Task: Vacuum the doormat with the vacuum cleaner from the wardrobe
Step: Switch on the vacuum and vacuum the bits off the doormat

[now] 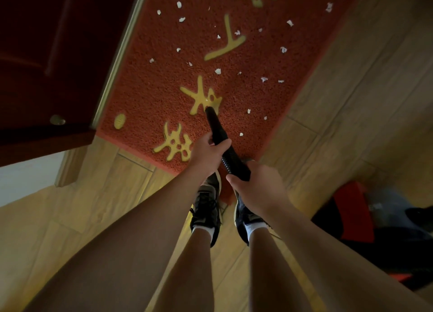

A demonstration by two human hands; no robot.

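Doormat (234, 54) runs off the top edge, its uppermost yellow character cut through. Its near corner, centre frame, is hidden behind the left hand (206, 154), right hand (257, 187) and shoes (206, 208). Black nozzle (214, 122): mid-length covered by the left hand's grip, rear end lost inside the right hand, so where it leads cannot be told. Lower right, a red-and-black shape (351, 218) is blurred, dim and clipped by the right edge; white scraps (218, 71) on the mat are too small to identify.
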